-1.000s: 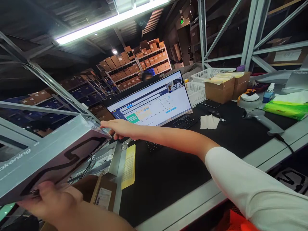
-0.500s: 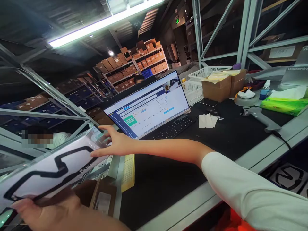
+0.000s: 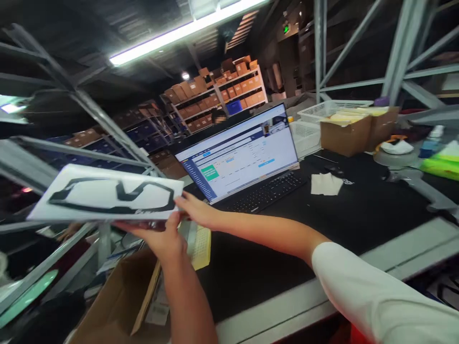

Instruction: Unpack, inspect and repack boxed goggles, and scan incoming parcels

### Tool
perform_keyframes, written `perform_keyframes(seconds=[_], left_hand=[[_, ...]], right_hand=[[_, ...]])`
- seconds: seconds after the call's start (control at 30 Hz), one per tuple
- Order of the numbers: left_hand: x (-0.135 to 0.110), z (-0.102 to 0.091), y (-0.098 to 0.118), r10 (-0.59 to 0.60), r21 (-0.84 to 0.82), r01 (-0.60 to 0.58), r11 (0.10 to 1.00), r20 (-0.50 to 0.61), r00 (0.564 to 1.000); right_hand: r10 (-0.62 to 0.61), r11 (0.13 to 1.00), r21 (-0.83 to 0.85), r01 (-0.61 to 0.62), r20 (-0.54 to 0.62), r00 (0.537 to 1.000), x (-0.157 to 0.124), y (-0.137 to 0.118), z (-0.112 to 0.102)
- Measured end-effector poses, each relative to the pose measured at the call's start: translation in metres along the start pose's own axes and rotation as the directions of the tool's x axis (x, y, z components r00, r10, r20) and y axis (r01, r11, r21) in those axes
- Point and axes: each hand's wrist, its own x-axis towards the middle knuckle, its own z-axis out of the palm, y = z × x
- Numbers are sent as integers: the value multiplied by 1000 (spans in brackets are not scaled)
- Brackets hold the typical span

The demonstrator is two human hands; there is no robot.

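A white box (image 3: 89,191) with a thick black outline printed on its face is held up at the left, above an open carton. My left hand (image 3: 167,239) grips it from underneath near its right end, thumb up against the edge and the other fingers hidden below. My right hand (image 3: 197,209) is at the box's right end, fingers on its edge and partly out of sight. Just right of the hands stand a lit monitor (image 3: 240,157) and a black keyboard (image 3: 267,193). A yellow strip of printed paper (image 3: 202,248) lies under my right forearm.
An open brown carton (image 3: 107,301) sits below the box, left of the black-topped table (image 3: 258,272). Metal frame bars (image 3: 107,129) rise behind. On the table are a white cloth-like piece (image 3: 325,184), a handheld scanner (image 3: 418,184), cartons (image 3: 342,136) and white baskets (image 3: 304,136).
The box has swung from a slanted position at lower left to nearly level and higher. My left hand has moved up and right, close to my right hand. The view has shifted left.
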Motion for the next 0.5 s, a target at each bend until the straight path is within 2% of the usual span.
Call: perform_keyframes(seconds=[0.07,0.13,0.2,0.3,0.43,0.5], left_hand=[[-3,-2,5,-43,18,44,999,-21,999],[-7,-2,6,-82,79,86,993,-48,995],[-8,0,3,-69,121,74,990,-46,997],[-7,-1,-7,1,172,10,985,-59,998],[-2,-14,-14,42,219,-13,976,-126,991],[3,-24,-14,31,218,-5,976,-119,992]], right_hand=[[-82,992,-99,79,-30,996,-11,1,-5],[-134,984,-125,126,-54,990,-24,3,-14],[-65,995,-89,54,-118,991,-36,7,-25],[32,998,-41,-38,-123,992,-51,10,-42],[39,998,-39,-44,-131,991,-63,11,-51],[44,997,-61,-51,-120,992,-64,10,-52]])
